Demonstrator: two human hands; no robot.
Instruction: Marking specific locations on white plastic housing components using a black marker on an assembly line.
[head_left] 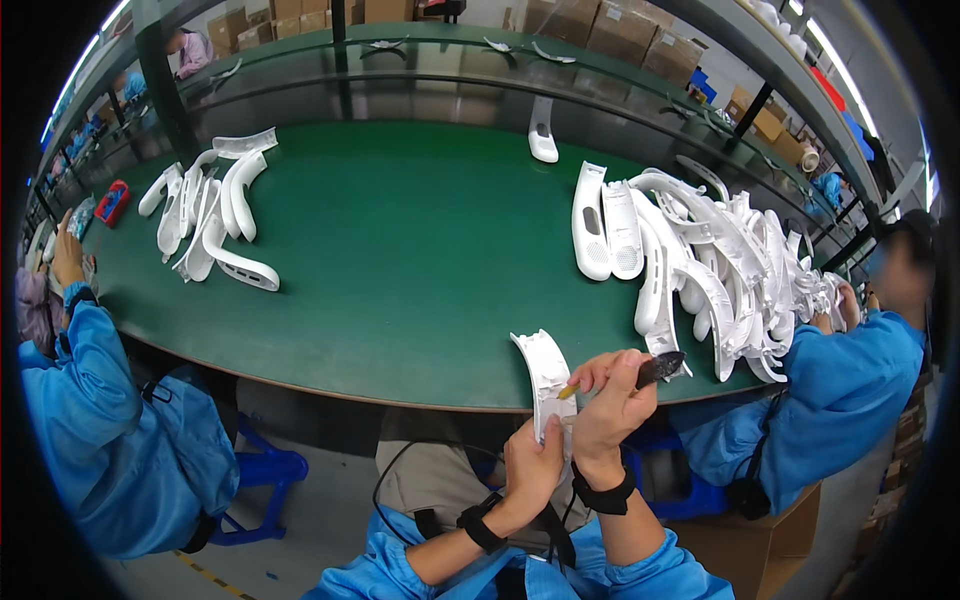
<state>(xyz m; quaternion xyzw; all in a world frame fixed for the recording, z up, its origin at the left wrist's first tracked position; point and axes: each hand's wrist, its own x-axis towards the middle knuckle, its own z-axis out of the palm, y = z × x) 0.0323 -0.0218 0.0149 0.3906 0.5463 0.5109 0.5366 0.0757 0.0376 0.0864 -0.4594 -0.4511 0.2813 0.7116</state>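
Observation:
A white curved plastic shell (546,368) stands tilted at the table's near edge, its hollow ribbed side showing. My left hand (533,462) is closed around its lower end, thumb on the inner face. In my right hand (612,400) is a slim tool (660,368) with a thick dark end and a yellowish tip. That tip points at the shell's inside, touching it or very close; its exact kind is unclear. Several similar shells lie in a large heap (735,265) to the right, some with slots and dotted grilles.
A smaller group of white shells (208,205) lies on the green table (400,240) at left, beside a red bin (112,203). One shell (543,135) lies at the far edge. Co-workers in blue sit left (130,440) and right (850,390). Metal rails (420,78) cross behind.

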